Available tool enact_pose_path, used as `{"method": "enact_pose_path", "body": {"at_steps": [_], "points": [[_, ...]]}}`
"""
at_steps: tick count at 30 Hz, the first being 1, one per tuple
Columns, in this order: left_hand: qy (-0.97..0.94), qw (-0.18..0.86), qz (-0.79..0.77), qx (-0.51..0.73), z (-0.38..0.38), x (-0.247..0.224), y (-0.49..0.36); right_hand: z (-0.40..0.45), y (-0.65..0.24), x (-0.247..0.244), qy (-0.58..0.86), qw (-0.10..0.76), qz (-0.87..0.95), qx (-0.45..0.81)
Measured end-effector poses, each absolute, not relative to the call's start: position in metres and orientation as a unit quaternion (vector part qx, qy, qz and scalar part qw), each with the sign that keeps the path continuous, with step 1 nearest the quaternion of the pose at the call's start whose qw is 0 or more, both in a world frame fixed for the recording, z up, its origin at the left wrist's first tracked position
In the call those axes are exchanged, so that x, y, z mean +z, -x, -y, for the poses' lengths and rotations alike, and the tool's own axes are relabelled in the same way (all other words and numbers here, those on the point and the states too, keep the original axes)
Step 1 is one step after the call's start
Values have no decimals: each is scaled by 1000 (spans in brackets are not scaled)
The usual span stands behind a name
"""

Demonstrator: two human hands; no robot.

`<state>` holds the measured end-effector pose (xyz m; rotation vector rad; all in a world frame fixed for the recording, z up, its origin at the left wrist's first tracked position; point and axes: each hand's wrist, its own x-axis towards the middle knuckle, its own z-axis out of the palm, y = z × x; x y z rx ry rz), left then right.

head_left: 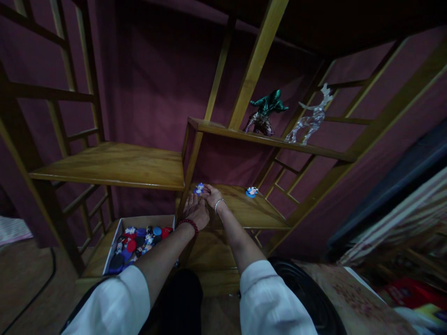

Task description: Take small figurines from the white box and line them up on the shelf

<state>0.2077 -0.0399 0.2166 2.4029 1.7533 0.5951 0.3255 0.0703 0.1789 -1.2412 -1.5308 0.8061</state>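
A small purple-and-white figurine (199, 188) stands at the left end of the lower right shelf (240, 207). My right hand (212, 195), with a silver bracelet at the wrist, has its fingertips closed on the figurine's right side. Just below and to the left, my left hand (196, 213) is held close to the shelf's front edge, fingers stretched out and nothing visible in them. It wears a red bead bracelet (190, 224). Farther right on this shelf sits a second figurine (251, 191), on a blue base.
A white box (119, 232) full of small red, blue and purple figurines rests at the lower left. On the upper shelf (223, 129) stand a green hooded figure (268, 109) and a clear deer figure (310, 121). Wooden uprights (193, 158) divide the shelving; a black round object (303, 288) is at lower right.
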Motion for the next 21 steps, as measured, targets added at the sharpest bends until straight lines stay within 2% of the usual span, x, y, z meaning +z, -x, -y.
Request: {"method": "enact_pose_path", "body": {"at_steps": [14, 21], "points": [[-789, 64, -565, 233, 44, 218, -205, -58, -320, 187, 514, 495, 617, 333], [-797, 40, -518, 307, 50, 210, -201, -37, -317, 190, 513, 528, 603, 307]]}}
